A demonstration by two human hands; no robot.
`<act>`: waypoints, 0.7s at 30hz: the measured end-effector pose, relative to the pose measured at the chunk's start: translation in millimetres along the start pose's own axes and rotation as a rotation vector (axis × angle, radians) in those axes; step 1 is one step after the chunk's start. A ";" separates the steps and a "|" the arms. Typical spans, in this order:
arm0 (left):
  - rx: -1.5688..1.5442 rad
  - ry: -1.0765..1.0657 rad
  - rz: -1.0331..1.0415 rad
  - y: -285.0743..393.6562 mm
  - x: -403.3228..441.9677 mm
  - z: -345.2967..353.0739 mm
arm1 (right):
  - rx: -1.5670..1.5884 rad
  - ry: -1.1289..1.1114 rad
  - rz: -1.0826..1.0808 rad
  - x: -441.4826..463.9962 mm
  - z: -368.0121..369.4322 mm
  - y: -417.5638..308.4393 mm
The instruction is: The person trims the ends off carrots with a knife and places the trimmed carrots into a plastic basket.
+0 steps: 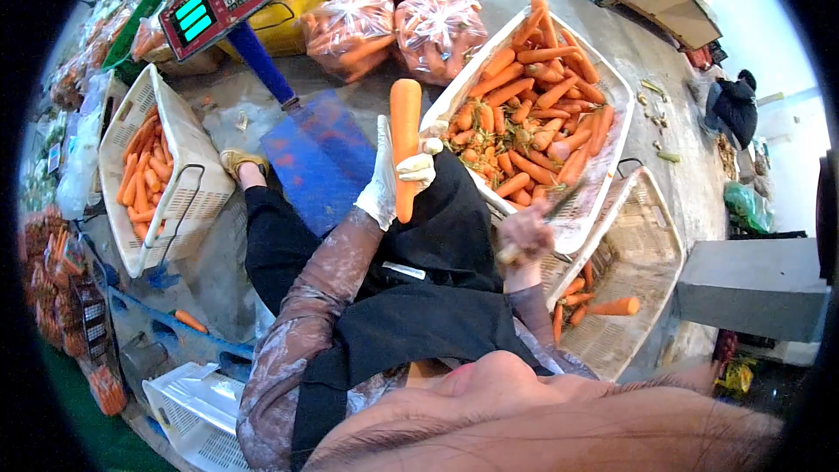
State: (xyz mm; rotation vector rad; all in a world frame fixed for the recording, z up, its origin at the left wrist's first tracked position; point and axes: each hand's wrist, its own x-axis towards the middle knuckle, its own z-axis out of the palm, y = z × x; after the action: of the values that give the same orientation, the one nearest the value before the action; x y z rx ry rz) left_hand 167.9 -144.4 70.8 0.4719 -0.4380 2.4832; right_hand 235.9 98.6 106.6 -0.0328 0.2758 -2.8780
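Observation:
My left hand (384, 178), in a white glove, holds a large carrot (405, 127) upright over my lap, its thin end pointing down. The fingers wrap round its lower part. To the right, my bare right hand (526, 234) is closed round a knife (566, 199), whose dark blade points up and right; hand and blade are blurred by motion. Just beyond the right hand, a white crate (622, 127) holds many carrots (559, 114), some with green tops. A worn crate (642, 297) with several carrots stands near my right forearm.
A crate (197, 170) of carrots stands at the left. Ahead are a scale with a blue platform (319, 157) and lit display (190, 17), and bagged carrots (440, 35). One carrot (190, 322) lies on the floor. Another person (736, 109) is far right, near a grey block (756, 288).

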 end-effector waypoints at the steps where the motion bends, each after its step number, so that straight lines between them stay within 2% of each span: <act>1: -0.082 0.021 -0.008 0.1 -1.9 2.6 | -0.047 -0.204 0.148 -6.5 -16.1 17.7; 2: -0.071 0.028 0.002 0.4 -2.9 5.2 | -0.093 -0.413 0.297 -14.1 -30.6 33.6; 3: 0.000 0.121 0.045 0.0 -3.6 7.6 | -0.334 -0.179 0.396 -40.4 -24.3 48.4; 4: 0.069 0.217 0.088 -1.0 -3.7 10.0 | -0.462 -0.138 0.515 -50.3 -17.2 52.9; 5: 0.137 0.304 0.136 -1.9 -0.8 13.8 | -0.583 -0.108 0.641 -60.0 -10.1 57.4; 6: 0.263 0.314 0.198 -6.6 5.3 24.2 | -0.588 -0.278 0.787 -58.5 -6.5 56.2; 7: 0.422 0.490 0.296 -12.2 10.6 37.4 | -0.589 -0.252 0.842 -58.0 -1.8 47.5; 8: 0.584 0.664 0.386 -15.9 13.2 44.8 | -0.534 -0.311 0.813 -53.9 -6.3 45.4; 10: 0.599 0.680 0.373 -10.8 9.5 41.6 | -0.499 -0.225 0.797 -52.8 -3.8 37.1; 13: 0.697 0.709 0.502 -5.5 6.7 40.1 | -0.476 -0.210 0.752 -43.1 -9.8 24.6; 14: 0.792 0.788 0.520 -1.5 3.1 41.5 | -0.420 -0.180 0.740 -41.5 -13.0 21.3; 16: 0.688 0.972 0.466 20.4 -8.9 54.2 | -0.384 -0.126 0.676 -31.1 -8.6 12.4; 18: 0.496 0.816 0.306 61.6 -44.8 75.1 | -0.466 0.057 0.628 -17.6 -10.9 -8.8; 19: 0.564 0.794 0.308 89.0 -69.6 85.0 | -0.598 0.237 0.575 -11.8 -19.4 -23.2; 20: 0.734 0.650 0.350 125.2 -100.6 88.8 | -0.722 0.424 0.518 -5.0 -28.9 -39.6; 21: 0.801 0.612 0.422 158.5 -129.3 103.5 | -0.863 0.465 0.411 3.2 -35.1 -59.2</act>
State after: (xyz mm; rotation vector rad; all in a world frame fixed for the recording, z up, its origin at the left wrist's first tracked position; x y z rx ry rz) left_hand 199.8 -371.4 75.7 -0.1344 0.8011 2.9581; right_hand 216.7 160.6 83.3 0.4742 1.3921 -2.1244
